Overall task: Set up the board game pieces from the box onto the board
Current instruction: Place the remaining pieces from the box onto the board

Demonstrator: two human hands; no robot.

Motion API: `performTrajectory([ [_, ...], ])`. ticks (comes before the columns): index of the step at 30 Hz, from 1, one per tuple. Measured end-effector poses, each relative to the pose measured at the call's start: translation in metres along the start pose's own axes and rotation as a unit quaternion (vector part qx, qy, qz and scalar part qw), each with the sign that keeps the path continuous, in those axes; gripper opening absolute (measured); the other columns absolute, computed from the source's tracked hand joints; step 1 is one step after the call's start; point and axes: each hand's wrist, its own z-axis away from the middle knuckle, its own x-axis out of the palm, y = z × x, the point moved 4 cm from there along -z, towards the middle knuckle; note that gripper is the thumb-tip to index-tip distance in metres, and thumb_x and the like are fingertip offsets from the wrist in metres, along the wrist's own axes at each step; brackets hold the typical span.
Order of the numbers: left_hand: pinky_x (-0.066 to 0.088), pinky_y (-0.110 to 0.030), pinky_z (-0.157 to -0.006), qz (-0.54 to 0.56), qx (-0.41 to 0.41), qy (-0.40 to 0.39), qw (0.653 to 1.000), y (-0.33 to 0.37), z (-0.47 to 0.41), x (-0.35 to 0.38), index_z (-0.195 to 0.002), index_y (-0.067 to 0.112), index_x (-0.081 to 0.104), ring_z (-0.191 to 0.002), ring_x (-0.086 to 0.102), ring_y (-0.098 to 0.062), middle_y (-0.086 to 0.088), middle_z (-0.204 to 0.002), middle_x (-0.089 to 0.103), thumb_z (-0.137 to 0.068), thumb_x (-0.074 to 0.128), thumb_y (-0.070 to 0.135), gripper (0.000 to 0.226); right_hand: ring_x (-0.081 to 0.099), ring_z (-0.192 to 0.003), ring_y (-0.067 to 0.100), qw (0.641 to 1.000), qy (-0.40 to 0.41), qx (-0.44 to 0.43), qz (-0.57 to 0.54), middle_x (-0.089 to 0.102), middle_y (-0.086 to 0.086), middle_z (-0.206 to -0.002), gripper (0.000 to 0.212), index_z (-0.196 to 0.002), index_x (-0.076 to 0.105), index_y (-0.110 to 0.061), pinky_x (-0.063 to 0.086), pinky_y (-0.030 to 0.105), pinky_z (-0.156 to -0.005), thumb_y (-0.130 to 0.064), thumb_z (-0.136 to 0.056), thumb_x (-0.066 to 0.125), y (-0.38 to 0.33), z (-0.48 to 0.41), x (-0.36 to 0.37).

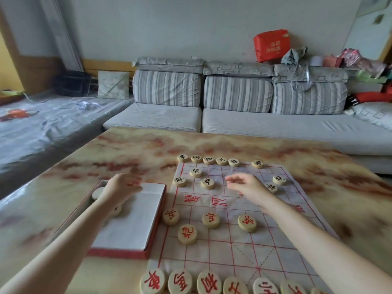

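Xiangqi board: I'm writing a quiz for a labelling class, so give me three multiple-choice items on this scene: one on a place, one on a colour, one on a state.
1. Where does the box lie?
A) left of the xiangqi board
B) on the sofa
C) on top of the board

2. What colour is the lettering on the nearest row of pieces?
A) green
B) red
C) blue

3. What state is the box in?
A) lidded
B) upside down
C) open

Key:
1 A, it sits on the table beside the board's left edge.
2 B, those discs bear red characters.
3 C, its white inside shows, with loose pieces in it.
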Motion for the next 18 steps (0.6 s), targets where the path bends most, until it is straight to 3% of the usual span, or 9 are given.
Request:
performTrajectory([
  [3, 0.043, -0.027, -0.077, -0.007, -0.032, 0.027, 0.999, -0.029, 0.02, -0.022, -0.098, 0.008, 0.071, -0.094, 0.064, -0.023, -0.011, -0.097, 0.07, -0.074, 0.071, 0.006, 0.025, 0.058, -0.095, 0.01, 0.999, -0.044, -0.017, -0.006, 0.066, 0.007, -0.11, 0.024, -0.108, 0.063, -0.013, 0.046, 0.02, -0.082, -0.008, -0.085, 0.063, -0.021, 0.007, 0.05],
  [6, 0.038, -0.026, -0.072, -0.015, -0.037, 0.025, 0.999, -0.044, 0.032, -0.036, -0.096, 0.006, 0.072, -0.094, 0.063, -0.025, -0.012, -0.094, 0.069, -0.074, 0.071, 0.006, 0.022, 0.056, -0.084, 0.006, 0.996, -0.086, -0.032, -0.012, 0.063, 0.003, -0.103, 0.025, -0.11, 0.063, -0.011, 0.045, 0.012, -0.072, -0.009, -0.084, 0.063, -0.04, 0.012, 0.092],
  [9, 0.044, -0.031, -0.079, -0.013, -0.043, 0.034, 0.998, -0.054, 0.038, -0.048, -0.093, 0.006, 0.072, -0.095, 0.065, -0.028, -0.015, -0.093, 0.071, -0.073, 0.072, 0.005, 0.021, 0.054, -0.089, 0.01, 0.994, -0.105, -0.038, -0.017, 0.061, 0.003, -0.102, 0.027, -0.111, 0.062, -0.008, 0.043, 0.014, -0.073, -0.007, -0.084, 0.063, -0.054, 0.016, 0.121],
  [12, 0.042, -0.028, -0.073, -0.001, -0.034, 0.056, 0.998, -0.058, 0.044, -0.055, -0.089, 0.01, 0.072, -0.088, 0.065, -0.024, -0.013, -0.087, 0.071, -0.072, 0.073, 0.007, 0.017, 0.054, -0.086, 0.009, 0.992, -0.121, -0.045, -0.01, 0.061, 0.002, -0.101, 0.026, -0.11, 0.062, -0.009, 0.04, 0.013, -0.067, -0.007, -0.083, 0.063, -0.063, 0.019, 0.141],
  [15, 0.04, -0.024, -0.071, -0.007, -0.037, 0.066, 0.997, -0.065, 0.045, -0.059, -0.096, 0.011, 0.071, -0.088, 0.065, -0.023, -0.01, -0.09, 0.071, -0.069, 0.074, 0.006, 0.027, 0.055, -0.089, 0.01, 0.991, -0.127, -0.048, -0.015, 0.061, 0.003, -0.1, 0.025, -0.107, 0.062, -0.01, 0.047, 0.026, -0.084, -0.006, -0.083, 0.063, -0.068, 0.02, 0.154],
  [18, 0.041, -0.025, -0.074, -0.036, -0.037, 0.061, 0.997, -0.071, 0.043, -0.059, -0.1, 0.012, 0.07, -0.092, 0.064, -0.025, -0.011, -0.096, 0.071, -0.068, 0.073, 0.006, 0.033, 0.055, -0.091, 0.011, 0.991, -0.129, -0.048, -0.004, 0.061, 0.002, -0.099, 0.025, -0.107, 0.062, -0.009, 0.045, 0.032, -0.096, -0.006, -0.083, 0.064, -0.072, 0.019, 0.168],
])
